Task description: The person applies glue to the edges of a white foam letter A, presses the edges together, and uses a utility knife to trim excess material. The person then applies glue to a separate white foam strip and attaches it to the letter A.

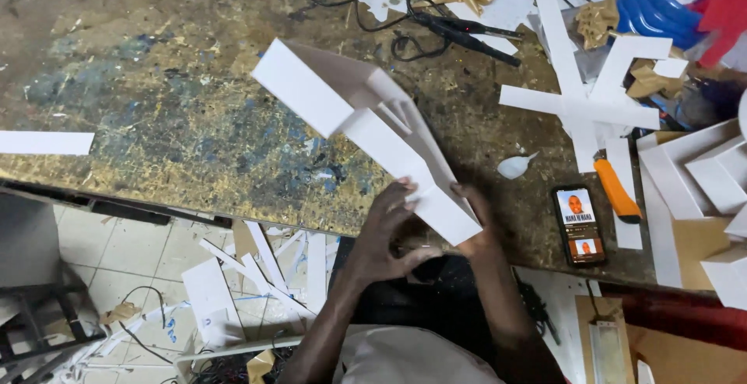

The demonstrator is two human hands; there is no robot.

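Both hands clamp the near end of a white foam-board piece [366, 119], so we keep it lifted off the table [156, 104]. Our left hand [389, 232] grips from below-left, thumb on its face; our right hand [476, 217], mostly hidden behind it, probably pinches the edge. Its bulk juts up-left, away from the grip.

The white model [366, 119] looks like matt, smooth foam board or stiff card, though which is hard to tell. The desk [156, 96] is rough, worn wood blotched with paint, the phone [579, 224] glossy-screened, and the cutter [617, 189] orange plastic.
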